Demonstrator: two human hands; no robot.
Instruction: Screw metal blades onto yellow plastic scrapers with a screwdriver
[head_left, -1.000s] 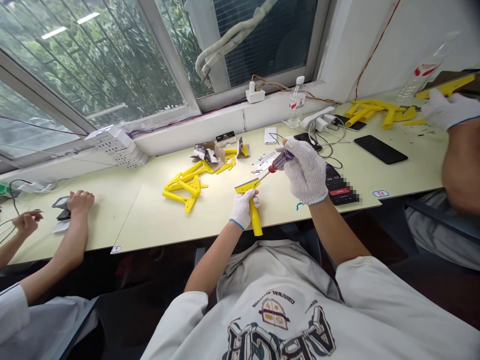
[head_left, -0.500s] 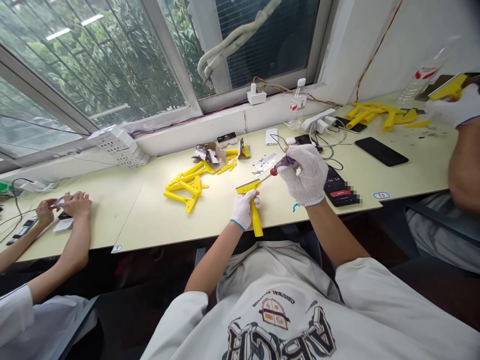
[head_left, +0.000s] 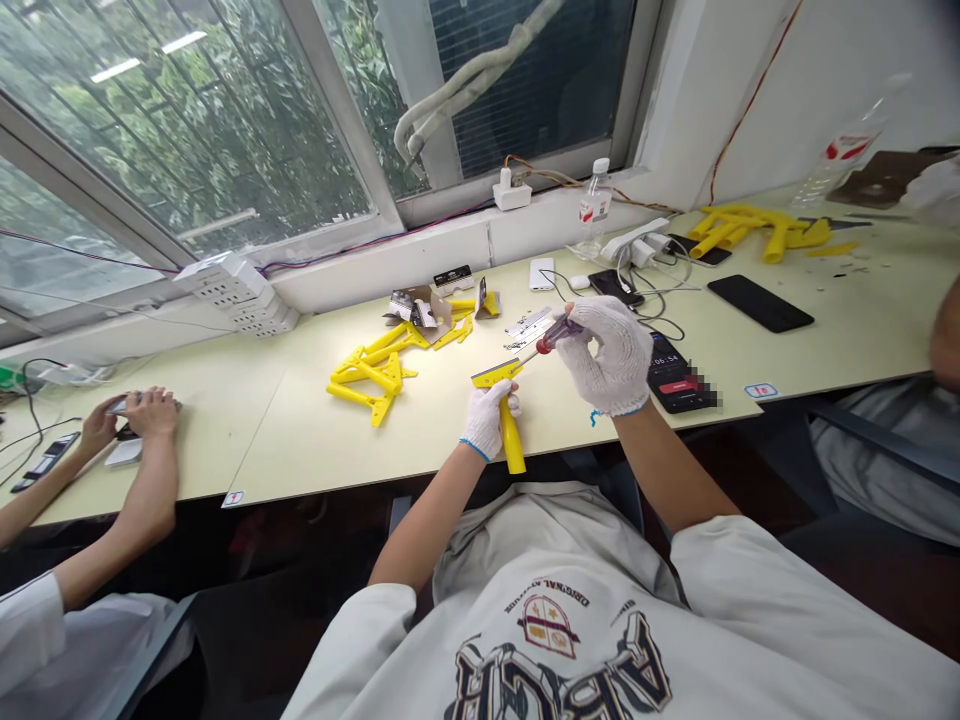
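Observation:
My left hand, in a white knit glove, is closed round a yellow scraper with a metal blade along its head. My right hand, gloved too, grips a screwdriver by its dark, red-collared handle. The screwdriver's shaft slants down to the left, and its tip is at the right end of the scraper head. Whether a screw sits under the tip is too small to tell. Behind the scraper lie thin metal blades and small screws. Yellow scraper parts are heaped to the left.
Opened cardboard packets lie behind the yellow parts. A phone rests beside my right wrist, another phone farther right. A power strip with cables and a bottle stand at the back. A co-worker's hands are at the left.
My right hand and the screwdriver have shifted very slightly, the tip staying at the scraper head. At the far right, a co-worker's gloved hand and yellow scraper have moved back, mostly out of view.

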